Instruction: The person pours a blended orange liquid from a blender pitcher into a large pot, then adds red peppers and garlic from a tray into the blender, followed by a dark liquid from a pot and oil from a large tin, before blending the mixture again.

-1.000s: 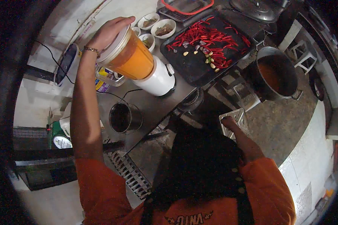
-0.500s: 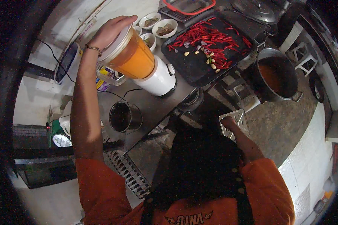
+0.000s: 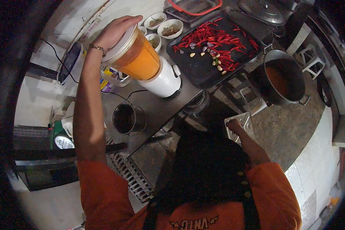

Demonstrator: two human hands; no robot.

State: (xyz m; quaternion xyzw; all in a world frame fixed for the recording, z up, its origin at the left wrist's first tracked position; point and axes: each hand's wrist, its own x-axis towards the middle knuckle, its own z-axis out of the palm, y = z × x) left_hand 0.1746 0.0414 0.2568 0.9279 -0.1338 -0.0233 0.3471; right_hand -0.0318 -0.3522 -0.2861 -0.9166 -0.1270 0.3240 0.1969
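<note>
My left hand (image 3: 117, 33) lies over the lid (image 3: 122, 46) of a blender, its fingers stretched out flat across the top. Orange liquid fills much of the clear blender jug (image 3: 140, 57). The jug stands on a white motor base (image 3: 163, 78) on the metal counter. Lower right, my right hand (image 3: 234, 125) is closed like a fist over a pale square stool top (image 3: 247, 124); whatever its fingers might hold is hidden. Beside the blender, a black tray (image 3: 180, 63) carries many red chillies (image 3: 211, 36), garlic cloves and shallot pieces.
Small white bowls (image 3: 170, 28) with seasonings stand behind the blender. A metal pot (image 3: 129, 119) sits at the counter's near side, with a cord (image 3: 136, 92) close by. A large pot (image 3: 283, 76) of reddish-brown liquid stands right. A red-rimmed container (image 3: 195, 7) lies at the back.
The surroundings have shifted slightly rightward in the view. My left hand stays on the blender lid, and my right hand remains closed at the stool.
</note>
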